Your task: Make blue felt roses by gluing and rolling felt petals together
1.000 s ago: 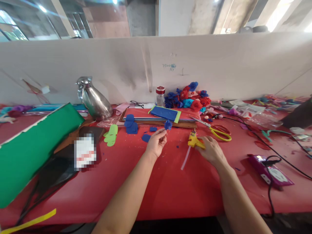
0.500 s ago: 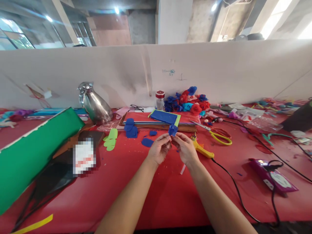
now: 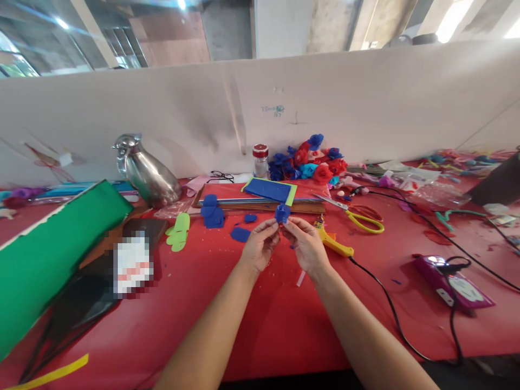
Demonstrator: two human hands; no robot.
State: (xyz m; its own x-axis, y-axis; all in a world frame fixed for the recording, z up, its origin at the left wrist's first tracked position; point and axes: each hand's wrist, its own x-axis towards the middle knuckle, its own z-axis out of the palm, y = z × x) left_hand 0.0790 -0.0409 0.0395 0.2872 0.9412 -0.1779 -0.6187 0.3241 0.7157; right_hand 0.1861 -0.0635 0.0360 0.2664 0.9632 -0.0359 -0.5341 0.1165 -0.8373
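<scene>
The red tabletop (image 3: 122,336) bears lime-green cutouts (image 3: 179,232), a yellow glue gun (image 3: 336,244), scissors (image 3: 347,209) and a purple box (image 3: 455,284). A steel jug (image 3: 149,176) stands toward the back left. Colourful scraps (image 3: 459,167) at far right may be paper; blur leaves doubt.

Glue gun (image 3: 335,244) and scissors (image 3: 350,214) mark a craft workshop.

Red-lidded jar (image 3: 260,163), 12 o'clock, straight ahead | eyeglasses (image 3: 222,176), between 11 and 12 | steel jug (image 3: 152,176), 11 o'clock | green board (image 3: 60,260), 10 o'clock | yellow strip (image 3: 54,374), 9 o'clock | dark cylinder (image 3: 498,184), 2 o'clock
</scene>
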